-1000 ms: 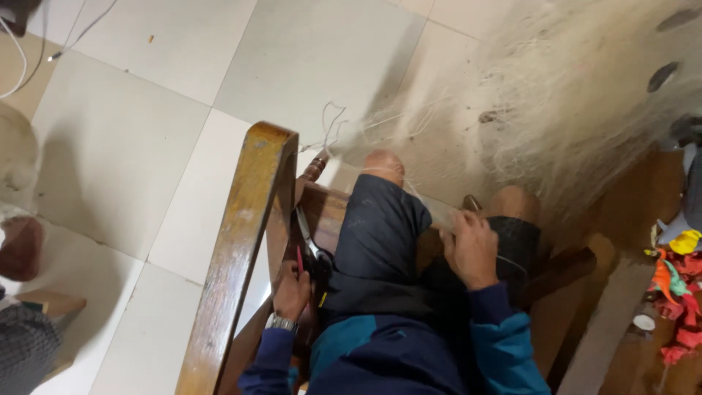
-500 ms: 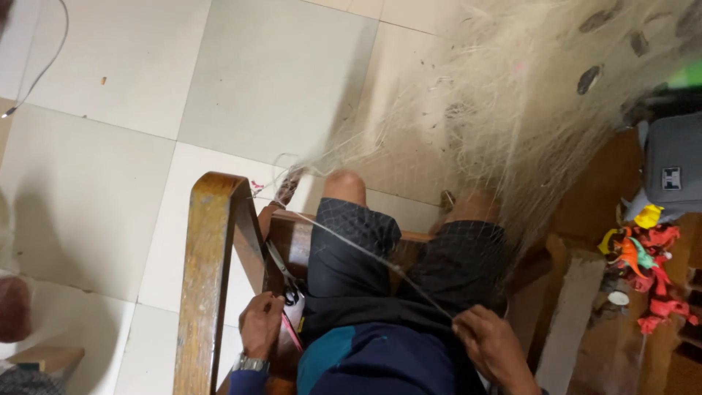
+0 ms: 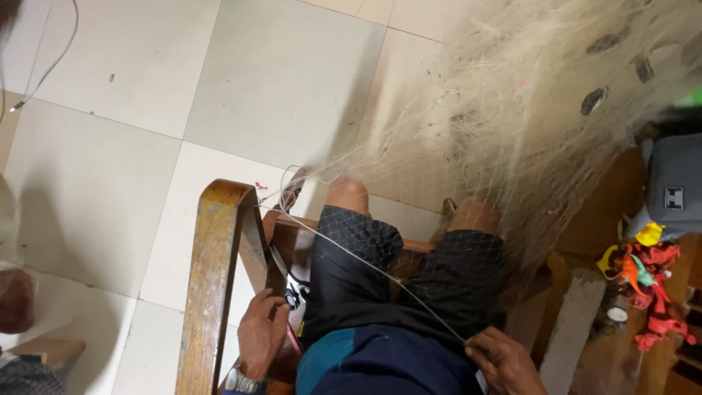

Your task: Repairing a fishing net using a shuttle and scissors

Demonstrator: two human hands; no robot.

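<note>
I sit on a wooden chair with a pale fishing net [image 3: 526,110] spread over my knees and the floor ahead. My left hand [image 3: 262,335] lies beside the chair's arm rail [image 3: 216,278], fingers curled at the black handles of a pair of scissors [image 3: 287,274] that points away from me. A pink stick [image 3: 293,341] shows just under that hand. My right hand [image 3: 503,361] is at my right hip, pinching a thin white line [image 3: 373,269] that runs taut across my lap to the net's edge by my left knee.
Pale floor tiles [image 3: 278,80] lie ahead and to the left, with a thin cable [image 3: 44,69] at the far left. Wooden boards [image 3: 567,329], bright plastic toys [image 3: 647,274] and a grey bag [image 3: 676,183] crowd the right side.
My right hand has drawn back from my knee to my hip, pulling the line taut. The view has tilted towards the net. The left hand stays by the scissors.
</note>
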